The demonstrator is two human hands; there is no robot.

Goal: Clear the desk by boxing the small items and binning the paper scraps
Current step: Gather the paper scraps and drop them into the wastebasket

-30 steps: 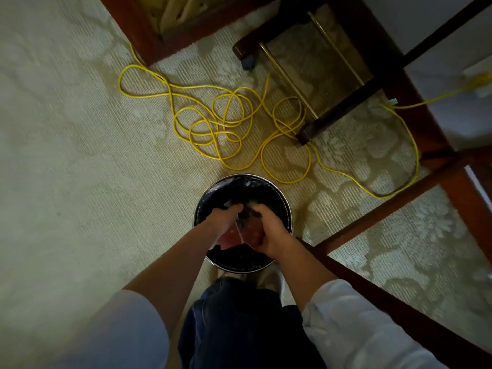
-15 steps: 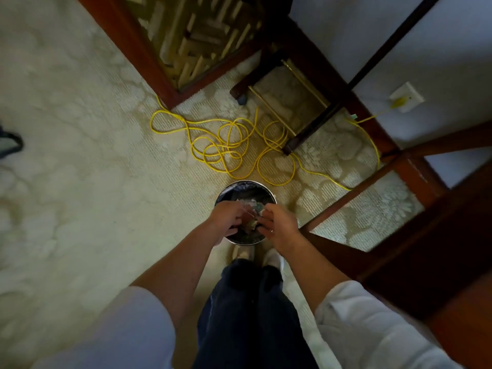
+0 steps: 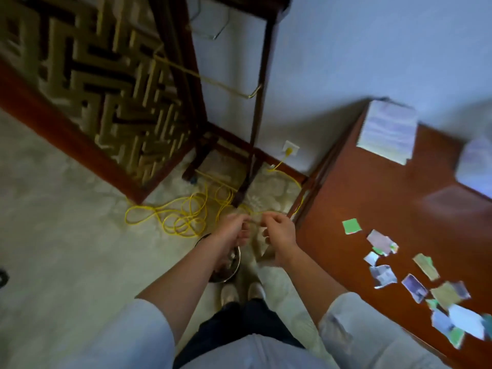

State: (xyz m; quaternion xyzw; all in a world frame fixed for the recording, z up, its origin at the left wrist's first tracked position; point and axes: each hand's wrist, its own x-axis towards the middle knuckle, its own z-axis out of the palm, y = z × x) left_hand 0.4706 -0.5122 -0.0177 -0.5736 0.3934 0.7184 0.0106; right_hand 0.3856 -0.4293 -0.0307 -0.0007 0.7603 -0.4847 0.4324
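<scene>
no legible text on the blurred paper scraps (image 3: 383,275)

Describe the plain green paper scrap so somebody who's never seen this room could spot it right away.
Start at the reddish-brown wooden desk on the right of the view. A loose trail of torn paper scraps runs across its top toward the near edge. The green scrap lies at the far end of that trail, apart from the rest: a roughly square piece of solid bright green, while its neighbours look printed, in pale or mixed colours.

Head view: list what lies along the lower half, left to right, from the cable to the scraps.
Yellow cable → left hand → right hand → desk → green scrap → other paper scraps.
</scene>
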